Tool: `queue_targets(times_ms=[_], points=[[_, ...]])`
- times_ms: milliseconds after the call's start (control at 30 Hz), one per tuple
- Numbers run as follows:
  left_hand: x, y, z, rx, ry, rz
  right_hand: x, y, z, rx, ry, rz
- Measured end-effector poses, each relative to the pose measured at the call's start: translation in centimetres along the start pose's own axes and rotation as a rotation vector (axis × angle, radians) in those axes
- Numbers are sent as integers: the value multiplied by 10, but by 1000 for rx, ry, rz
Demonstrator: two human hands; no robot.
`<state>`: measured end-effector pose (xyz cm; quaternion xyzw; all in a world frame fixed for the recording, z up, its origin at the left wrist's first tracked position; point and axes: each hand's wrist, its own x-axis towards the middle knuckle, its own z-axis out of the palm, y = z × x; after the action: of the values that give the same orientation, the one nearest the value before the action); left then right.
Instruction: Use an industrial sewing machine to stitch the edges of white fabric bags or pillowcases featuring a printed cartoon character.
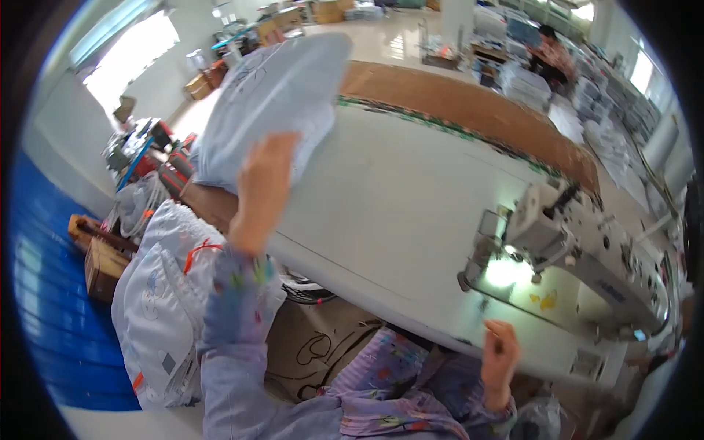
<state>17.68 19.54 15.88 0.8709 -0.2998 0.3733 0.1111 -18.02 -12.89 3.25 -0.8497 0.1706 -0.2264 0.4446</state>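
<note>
Pale cloth (271, 88) seen at left end of table (367, 183), overlapped by left hand (265, 187); blurred, grip cannot be told. Right hand (500, 359) held half-curled near sewing machine (587, 268); pinch cannot be told.

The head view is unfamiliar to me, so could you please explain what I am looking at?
This single picture comes from a wide fisheye camera worn on a person's head, looking down; that lens bends straight edges. There is no robot, just two bare hands. The left hand overlaps a large, pale bluish-white, flexible piece and seems to hold it, though blur hides the grip. The right hand, fingers curled, is near the front edge of a smooth, pale tabletop; I cannot tell whether it holds anything. On the tabletop's right stands a white sewing machine with a bright lamp lit. White, soft material with orange-red strips lies at left.
</note>
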Motion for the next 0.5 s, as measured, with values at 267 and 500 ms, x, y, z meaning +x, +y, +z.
queue_targets(times_ms=[267,500], points=[[-128,226,-8,-610,-679,164,48,-17,48,99,-172,117],[-104,244,46,-882,-674,133,34,6,40,-14,-167,73]])
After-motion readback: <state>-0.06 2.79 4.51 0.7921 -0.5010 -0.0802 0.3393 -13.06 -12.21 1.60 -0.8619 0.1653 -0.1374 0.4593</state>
